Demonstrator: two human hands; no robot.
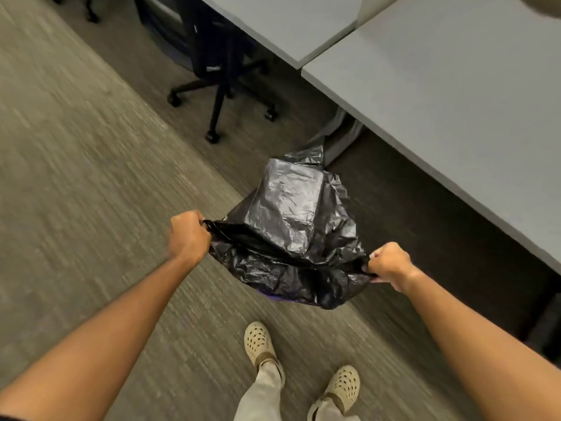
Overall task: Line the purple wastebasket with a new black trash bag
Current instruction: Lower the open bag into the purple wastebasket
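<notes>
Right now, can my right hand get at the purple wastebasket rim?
Probably not directly: the right hand is shut on the black trash bag, which drapes over the purple wastebasket, leaving only a sliver showing.

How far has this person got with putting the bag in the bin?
Done: the black trash bag is unfolded and puffed up with air. In hand: the left hand and right hand each grip its opening, stretched above the purple wastebasket, which barely peeks out below. Left: pushing it in and folding its edge over the rim.
</notes>
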